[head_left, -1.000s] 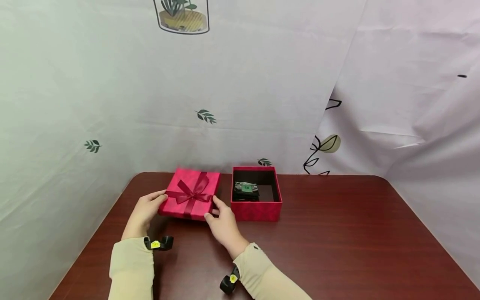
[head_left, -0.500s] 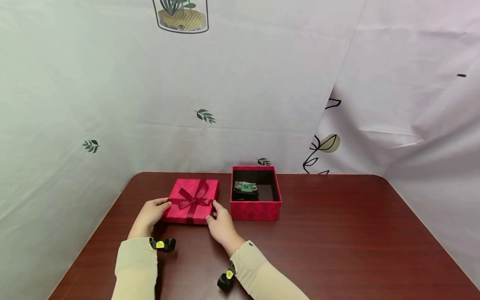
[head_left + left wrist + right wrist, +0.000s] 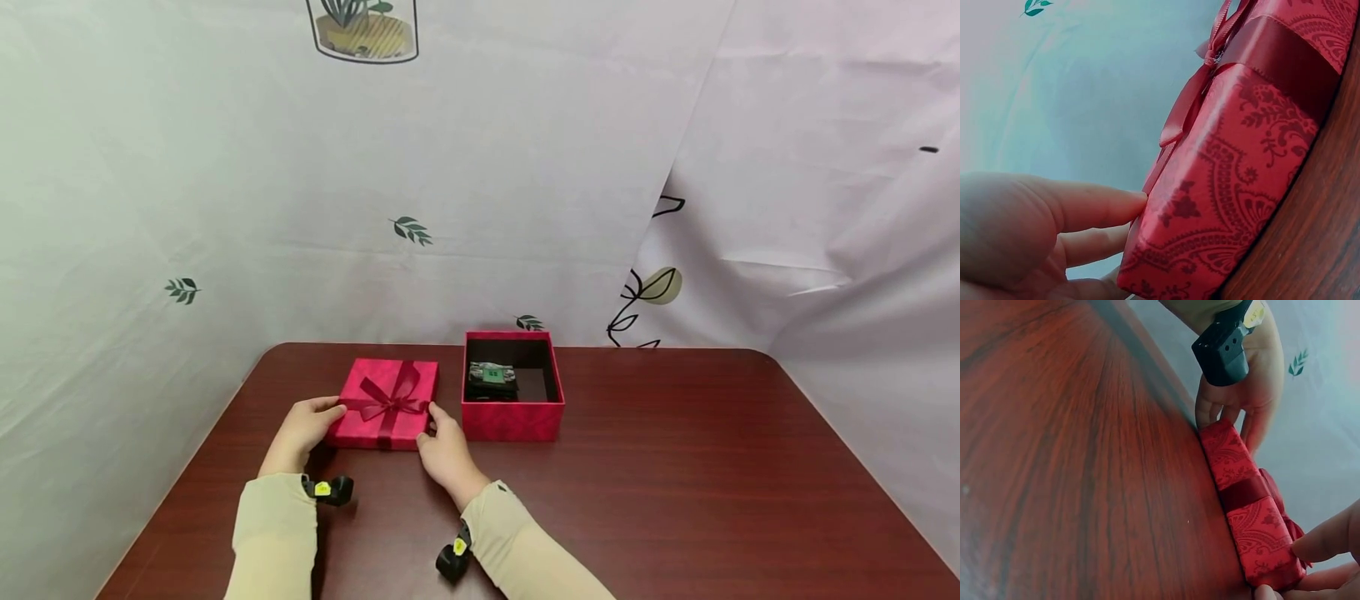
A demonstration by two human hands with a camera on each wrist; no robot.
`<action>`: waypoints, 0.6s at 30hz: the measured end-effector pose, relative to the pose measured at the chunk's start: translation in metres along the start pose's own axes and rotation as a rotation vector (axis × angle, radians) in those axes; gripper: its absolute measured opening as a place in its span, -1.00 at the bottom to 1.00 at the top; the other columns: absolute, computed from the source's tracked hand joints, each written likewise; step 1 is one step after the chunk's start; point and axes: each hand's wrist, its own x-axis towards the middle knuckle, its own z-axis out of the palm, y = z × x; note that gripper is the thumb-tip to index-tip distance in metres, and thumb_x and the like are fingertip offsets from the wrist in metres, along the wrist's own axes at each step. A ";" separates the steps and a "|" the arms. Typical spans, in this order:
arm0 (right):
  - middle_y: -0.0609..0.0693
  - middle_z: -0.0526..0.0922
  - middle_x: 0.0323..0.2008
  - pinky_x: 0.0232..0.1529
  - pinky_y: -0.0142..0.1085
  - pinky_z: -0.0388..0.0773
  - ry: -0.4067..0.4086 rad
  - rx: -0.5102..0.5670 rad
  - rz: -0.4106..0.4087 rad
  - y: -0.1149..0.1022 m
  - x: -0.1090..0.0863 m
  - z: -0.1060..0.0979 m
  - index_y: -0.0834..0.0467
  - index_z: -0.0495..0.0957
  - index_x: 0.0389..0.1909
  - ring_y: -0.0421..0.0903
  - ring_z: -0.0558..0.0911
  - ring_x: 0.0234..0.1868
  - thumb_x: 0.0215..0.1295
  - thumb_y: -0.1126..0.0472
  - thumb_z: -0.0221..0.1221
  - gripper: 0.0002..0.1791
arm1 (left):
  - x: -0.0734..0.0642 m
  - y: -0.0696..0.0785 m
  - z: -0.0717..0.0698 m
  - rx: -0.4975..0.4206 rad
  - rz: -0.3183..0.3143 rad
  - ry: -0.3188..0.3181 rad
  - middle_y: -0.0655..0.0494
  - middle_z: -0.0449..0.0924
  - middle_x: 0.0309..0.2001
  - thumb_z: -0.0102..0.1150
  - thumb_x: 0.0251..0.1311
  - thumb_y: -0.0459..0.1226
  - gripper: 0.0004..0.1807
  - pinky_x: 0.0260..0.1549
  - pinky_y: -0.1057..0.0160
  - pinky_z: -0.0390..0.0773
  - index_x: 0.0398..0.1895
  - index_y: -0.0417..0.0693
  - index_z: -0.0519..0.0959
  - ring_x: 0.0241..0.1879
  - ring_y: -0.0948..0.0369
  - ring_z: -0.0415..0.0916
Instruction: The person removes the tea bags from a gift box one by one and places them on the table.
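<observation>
A red patterned gift box lid [image 3: 375, 429] with a dark red ribbon bow lies flat on the table, top side up. At its left side my left hand [image 3: 303, 429] grips the edge; in the left wrist view the thumb [image 3: 1100, 206] touches the lid's upper edge. My right hand [image 3: 447, 454] holds the opposite side near the front right corner, also seen low in the right wrist view. Just to the right stands the red box base [image 3: 512, 423], uncovered and dark inside. A black packet with a green label [image 3: 492, 379] lies in its left part.
The dark reddish-brown wooden table [image 3: 675, 475] extends far to the right of the box base. Behind it hangs a pale cloth [image 3: 525, 167] with printed leaves, close to the table's back edge.
Both hands have lowered the lid from a raised, tilted position to flat on the table. Over the last half second hands and lid have barely moved. The box base stays put.
</observation>
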 end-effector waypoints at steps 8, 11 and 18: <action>0.40 0.39 0.34 0.23 0.02 0.52 -0.017 -0.030 -0.003 0.000 0.000 -0.002 0.51 0.27 0.39 0.28 0.51 0.26 0.32 0.48 0.08 -0.40 | 0.000 0.003 0.003 0.014 0.022 0.044 -0.53 0.27 0.34 -0.08 0.48 -0.32 -0.45 0.28 -0.21 0.35 0.40 -0.52 0.26 0.28 -0.28 0.29; 0.38 0.39 0.34 0.20 0.01 0.54 -0.027 -0.039 0.010 -0.001 -0.002 -0.003 0.47 0.29 0.40 0.26 0.53 0.23 0.32 0.46 0.10 -0.39 | -0.001 0.006 0.005 0.044 0.037 0.075 -0.53 0.32 0.29 -0.06 0.45 -0.35 -0.46 0.28 -0.23 0.34 0.40 -0.50 0.27 0.28 -0.30 0.30; 0.28 0.44 0.30 0.14 -0.03 0.57 -0.054 -0.049 -0.029 -0.013 -0.009 -0.013 0.37 0.34 0.41 0.20 0.56 0.18 0.30 0.42 0.11 -0.38 | -0.005 0.018 0.005 0.123 0.082 0.149 -0.48 0.42 0.23 -0.04 0.46 -0.29 -0.50 0.25 -0.25 0.35 0.36 -0.42 0.36 0.26 -0.29 0.35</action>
